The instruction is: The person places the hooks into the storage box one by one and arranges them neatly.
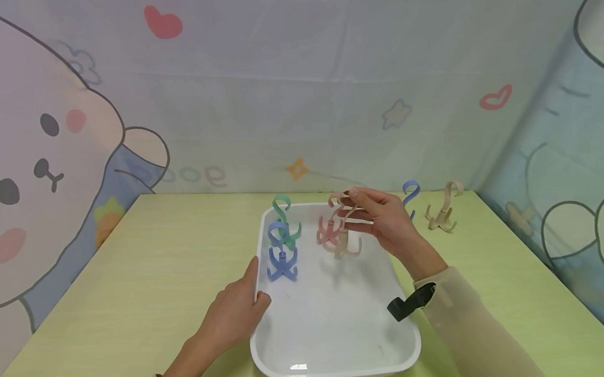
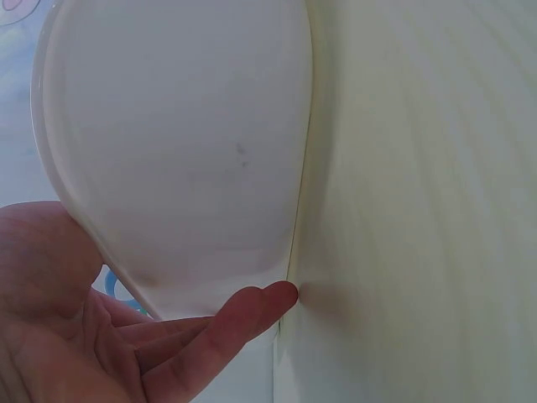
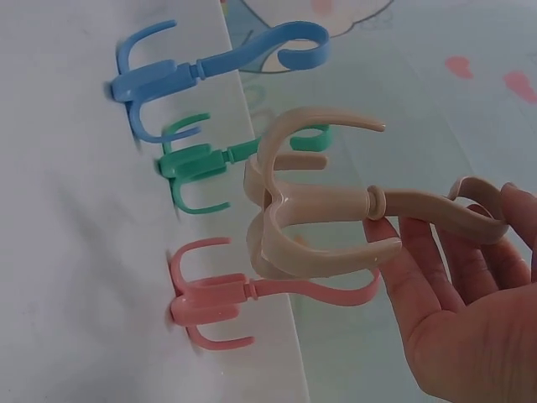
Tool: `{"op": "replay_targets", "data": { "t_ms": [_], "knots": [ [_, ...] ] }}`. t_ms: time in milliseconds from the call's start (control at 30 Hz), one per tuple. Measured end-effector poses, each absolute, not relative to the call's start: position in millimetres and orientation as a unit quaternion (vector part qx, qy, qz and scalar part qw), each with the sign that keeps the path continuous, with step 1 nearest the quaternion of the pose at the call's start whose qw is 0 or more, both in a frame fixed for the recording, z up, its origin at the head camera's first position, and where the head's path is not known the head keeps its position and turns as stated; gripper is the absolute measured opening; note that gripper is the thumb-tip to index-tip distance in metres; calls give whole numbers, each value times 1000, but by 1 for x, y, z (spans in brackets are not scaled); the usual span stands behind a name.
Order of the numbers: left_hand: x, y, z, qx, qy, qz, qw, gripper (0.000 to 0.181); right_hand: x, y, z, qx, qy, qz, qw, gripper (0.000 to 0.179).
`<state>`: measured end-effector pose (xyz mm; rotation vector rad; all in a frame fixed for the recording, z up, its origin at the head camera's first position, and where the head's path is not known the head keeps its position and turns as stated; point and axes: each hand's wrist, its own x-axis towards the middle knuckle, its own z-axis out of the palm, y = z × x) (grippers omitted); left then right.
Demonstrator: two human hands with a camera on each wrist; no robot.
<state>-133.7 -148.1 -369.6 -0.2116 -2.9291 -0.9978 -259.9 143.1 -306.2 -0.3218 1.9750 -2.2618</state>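
My right hand [image 1: 388,216] pinches a beige multi-prong hook hanger [image 3: 319,210] by its curved top. The hanger's prongs are over the white tray [image 1: 332,328], near a pink hook hanger [image 3: 210,298]. A blue hook hanger [image 1: 282,264] and a green one [image 3: 197,162] stand upright along the tray's left side. With the thumb over the rim and the fingers outside, my left hand [image 1: 235,314] grips the tray's left edge. From the left wrist, that hand [image 2: 92,327] is seen against the tray's outer wall [image 2: 193,168].
On the table [image 1: 179,262], right of the tray, stand another beige hook hanger [image 1: 443,213] and another blue one [image 1: 410,191], the latter partly behind my right hand. A printed cloth [image 1: 285,99] hangs behind the table. My right wrist wears a black strap [image 1: 412,302].
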Motion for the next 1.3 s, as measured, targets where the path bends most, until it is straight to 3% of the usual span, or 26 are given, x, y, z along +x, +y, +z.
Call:
{"op": "replay_targets", "data": {
  "t_ms": [167, 533, 1067, 1300],
  "knots": [
    [-134, -148, -369, -69, -943, -325, 20, 76, -262, 142, -309, -102, 659, -742, 70, 37],
    [-134, -149, -370, -70, -942, -327, 21, 76, -268, 143, -317, -109, 659, -739, 93, 33],
    [-134, -150, -370, -72, -942, -326, 24, 75, -277, 141, -330, -107, 648, -742, 133, 48],
    [-134, -150, -371, -69, -943, -325, 22, 75, -278, 138, -334, -94, 645, -744, 147, 32]
  ]
}}
